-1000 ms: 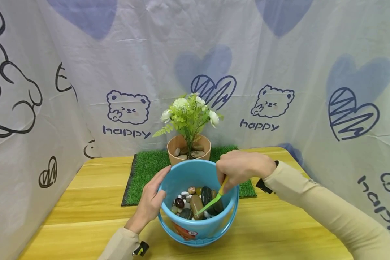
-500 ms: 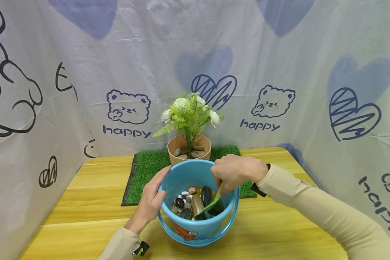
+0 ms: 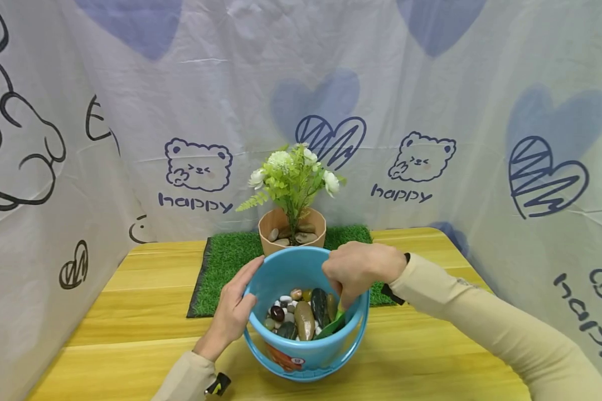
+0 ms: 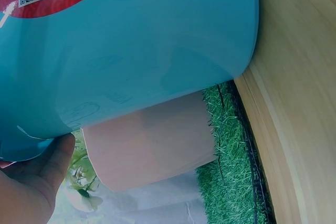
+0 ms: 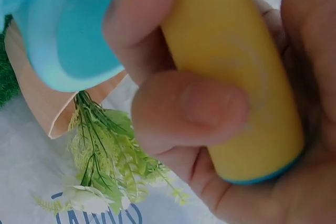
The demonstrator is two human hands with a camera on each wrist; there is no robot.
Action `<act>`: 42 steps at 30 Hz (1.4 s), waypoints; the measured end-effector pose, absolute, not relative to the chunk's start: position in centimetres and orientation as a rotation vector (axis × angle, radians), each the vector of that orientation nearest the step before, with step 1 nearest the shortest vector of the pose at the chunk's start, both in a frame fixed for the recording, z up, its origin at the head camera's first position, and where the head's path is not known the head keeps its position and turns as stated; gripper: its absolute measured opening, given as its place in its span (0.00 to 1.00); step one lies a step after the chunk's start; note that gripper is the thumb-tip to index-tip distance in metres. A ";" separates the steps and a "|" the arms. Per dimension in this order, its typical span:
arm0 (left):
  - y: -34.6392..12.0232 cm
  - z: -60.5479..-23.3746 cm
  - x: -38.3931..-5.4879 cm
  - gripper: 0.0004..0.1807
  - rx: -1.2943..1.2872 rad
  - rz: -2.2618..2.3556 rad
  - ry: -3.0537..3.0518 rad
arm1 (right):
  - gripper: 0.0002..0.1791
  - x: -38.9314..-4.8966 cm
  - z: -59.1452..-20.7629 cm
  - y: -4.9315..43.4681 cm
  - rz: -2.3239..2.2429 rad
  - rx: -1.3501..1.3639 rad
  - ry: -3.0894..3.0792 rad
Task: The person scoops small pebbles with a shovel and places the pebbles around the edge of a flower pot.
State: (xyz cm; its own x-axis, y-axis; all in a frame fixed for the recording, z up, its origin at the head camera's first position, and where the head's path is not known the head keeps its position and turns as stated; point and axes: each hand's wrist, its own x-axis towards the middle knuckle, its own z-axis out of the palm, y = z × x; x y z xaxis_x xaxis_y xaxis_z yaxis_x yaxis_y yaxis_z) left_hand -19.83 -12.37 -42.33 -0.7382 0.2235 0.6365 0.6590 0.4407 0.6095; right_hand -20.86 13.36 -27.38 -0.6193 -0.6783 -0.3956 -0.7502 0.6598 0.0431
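Note:
A blue bucket (image 3: 291, 273) with a swing handle stands on the table, tilted toward me in the head view. Pebbles lie inside, among them a long brown stone (image 3: 305, 321) and a dark oval one (image 3: 319, 306). My left hand (image 3: 234, 303) grips the bucket's left rim; the left wrist view shows its fingers at that rim. My right hand (image 3: 358, 273) reaches over the right rim, fingers curled round the yellow handle (image 5: 226, 72) of a small trowel. The green trowel blade (image 3: 332, 327) is down among the stones at the near right wall, its tip partly hidden.
Behind the bucket, a peach flowerpot (image 3: 266, 231) holds white flowers (image 3: 279, 161) and stones. It stands on a green turf mat (image 3: 231, 253). The wooden table (image 3: 125, 328) extends to both sides. Printed cloth (image 3: 261, 83) hangs round the back and sides.
My right hand has moved slightly left and lower into the bucket. The trowel blade has gone deeper on the right side, off the brown stone. My left hand and the bucket stay put.

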 end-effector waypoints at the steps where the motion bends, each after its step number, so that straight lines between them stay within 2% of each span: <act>1: -12.4 -42.3 -19.8 0.38 -0.742 -1.243 -2.229 | 0.15 -20.8 -27.5 13.3 0.296 -1.142 2.534; 5: -12.4 -42.3 -19.8 0.38 -0.743 -1.243 -2.227 | 0.14 -20.6 -27.8 13.5 0.307 -1.199 2.555; 9: -12.4 -42.2 -19.8 0.38 -0.743 -1.243 -2.230 | 0.07 -20.7 -28.3 13.8 0.313 -1.319 2.610; 16: -12.3 -42.4 -19.7 0.38 -0.749 -1.252 -2.236 | 0.07 -20.7 -29.6 13.7 0.314 -1.474 2.700; 23: -12.3 -42.4 -19.8 0.38 -0.754 -1.245 -2.222 | 0.09 -21.1 -29.9 14.6 0.264 -1.556 2.739; 28: -12.4 -42.5 -19.9 0.37 -0.758 -1.251 -2.218 | 0.20 -22.4 -30.4 15.7 0.165 -1.568 2.841; 32: -12.4 -42.6 -19.8 0.37 -0.768 -1.260 -2.232 | 0.22 -23.3 -30.8 16.3 0.108 -1.525 2.866; 38: -12.4 -42.5 -19.8 0.38 -0.767 -1.260 -2.227 | 0.18 -24.1 -31.0 16.0 0.095 -1.546 2.848; 42: -12.4 -42.4 -19.8 0.38 -0.760 -1.268 -2.229 | 0.09 -24.8 -31.4 15.5 0.070 -1.586 2.823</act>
